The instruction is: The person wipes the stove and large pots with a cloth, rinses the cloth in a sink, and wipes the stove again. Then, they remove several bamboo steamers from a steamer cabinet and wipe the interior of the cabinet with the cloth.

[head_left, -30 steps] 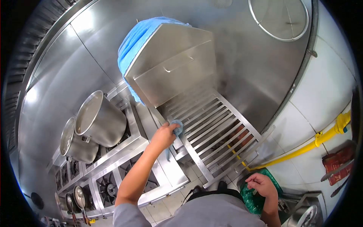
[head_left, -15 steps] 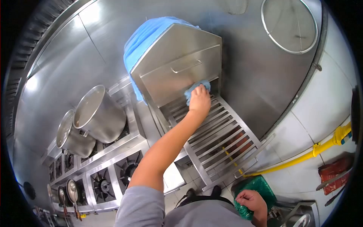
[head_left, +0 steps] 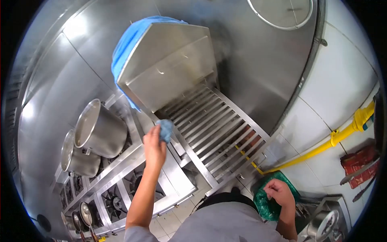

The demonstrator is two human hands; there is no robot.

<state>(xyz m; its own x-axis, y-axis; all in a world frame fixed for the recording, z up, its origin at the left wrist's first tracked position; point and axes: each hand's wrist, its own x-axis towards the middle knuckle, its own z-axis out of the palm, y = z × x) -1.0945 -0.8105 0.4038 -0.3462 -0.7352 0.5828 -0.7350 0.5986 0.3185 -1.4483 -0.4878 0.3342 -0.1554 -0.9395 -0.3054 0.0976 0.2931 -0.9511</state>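
Note:
My left hand point(head_left: 155, 146) is closed on a bunched blue cloth point(head_left: 165, 130). It is over the left side of the metal grill, beside the slatted grate point(head_left: 213, 133). Behind the grate stands the grill's steel hood point(head_left: 173, 68), with a handle on its front panel. My right hand point(head_left: 280, 192) hangs near my body with its fingers curled in and nothing visible in them. Just below and behind it is a green plastic bag point(head_left: 268, 205).
Two large steel pots point(head_left: 105, 131) stand on the gas range point(head_left: 117, 201) to the left, with pans at its near end. Bright blue wrapping point(head_left: 141, 40) covers the hood's back. A yellow pipe point(head_left: 310, 155) runs along the tiled wall. A metal pot point(head_left: 322, 226) sits at lower right.
My left hand, with the blue cloth, has moved from the hood's lower front leftward and toward me, to the grate's left side. The view has shifted slightly. My right hand stays curled.

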